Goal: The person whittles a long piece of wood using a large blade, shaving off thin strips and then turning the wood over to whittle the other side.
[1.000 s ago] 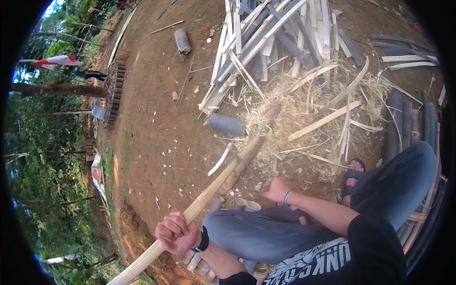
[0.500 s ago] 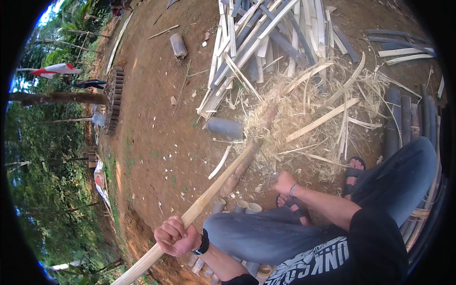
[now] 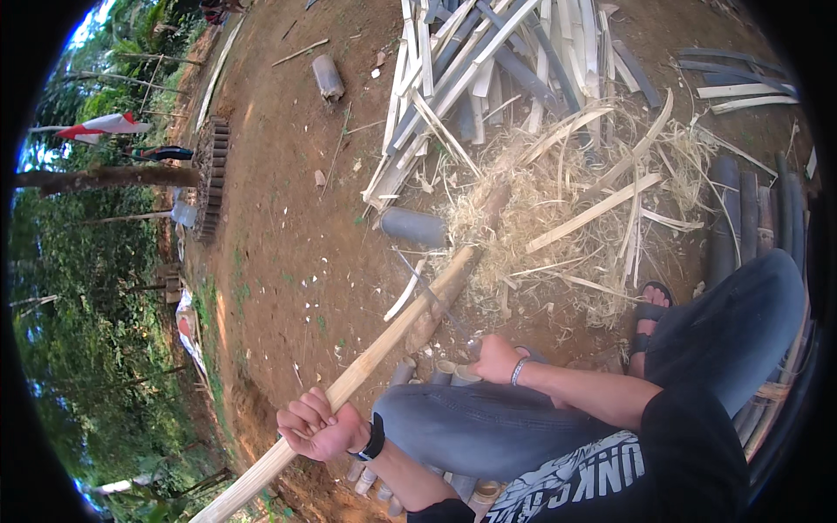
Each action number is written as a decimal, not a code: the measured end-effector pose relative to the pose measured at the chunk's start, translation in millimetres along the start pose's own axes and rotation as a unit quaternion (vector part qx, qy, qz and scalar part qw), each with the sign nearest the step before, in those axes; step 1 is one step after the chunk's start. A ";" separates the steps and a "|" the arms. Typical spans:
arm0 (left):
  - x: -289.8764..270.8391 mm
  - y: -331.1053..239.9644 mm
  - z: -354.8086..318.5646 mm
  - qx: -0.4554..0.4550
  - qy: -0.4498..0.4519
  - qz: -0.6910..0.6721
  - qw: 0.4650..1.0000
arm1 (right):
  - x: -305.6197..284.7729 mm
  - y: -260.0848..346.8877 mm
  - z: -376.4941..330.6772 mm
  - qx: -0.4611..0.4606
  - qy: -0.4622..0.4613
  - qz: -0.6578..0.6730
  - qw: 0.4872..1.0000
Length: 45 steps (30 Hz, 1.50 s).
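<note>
My left hand [image 3: 323,424] is closed around the lower part of a long, pale bamboo strip [image 3: 379,350]. The strip slants up and to the right, its far end lying over a brown log [image 3: 425,329] at the edge of the shavings. My right hand [image 3: 497,359] is closed on the handle of a long, thin-bladed knife [image 3: 450,315]. The knife's blade crosses the strip near its far end and points up to the left. Most of the handle is hidden in my fingers.
Curly bamboo shavings [image 3: 558,209] cover the ground ahead, below a heap of split bamboo [image 3: 488,65]. A short dark bamboo section [image 3: 413,227] lies left of the shavings. Several bamboo poles [image 3: 748,218] are stacked at the right. Cut bamboo tubes [image 3: 441,373] stand by my knee.
My right hand has moved up and left, bringing the knife blade across the strip. My left hand has shifted slightly left, still holding the strip.
</note>
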State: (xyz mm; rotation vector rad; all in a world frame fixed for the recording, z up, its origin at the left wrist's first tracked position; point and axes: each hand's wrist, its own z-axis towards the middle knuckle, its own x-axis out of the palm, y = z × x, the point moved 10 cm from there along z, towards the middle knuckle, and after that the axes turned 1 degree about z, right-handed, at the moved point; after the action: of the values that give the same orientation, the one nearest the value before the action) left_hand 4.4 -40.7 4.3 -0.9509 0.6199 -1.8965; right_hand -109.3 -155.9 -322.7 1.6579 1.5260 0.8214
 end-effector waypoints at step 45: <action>-24.9 22.9 33.1 -0.028 -0.045 0.021 0.998 | -32.5 -103.6 68.5 0.055 -0.084 0.020 0.995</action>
State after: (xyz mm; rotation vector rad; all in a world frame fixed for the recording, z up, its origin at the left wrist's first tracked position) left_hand 50.2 -30.8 -2.2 -1.0448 0.6368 -1.7974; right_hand -109.8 -190.9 -446.2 1.7949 1.4458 0.6110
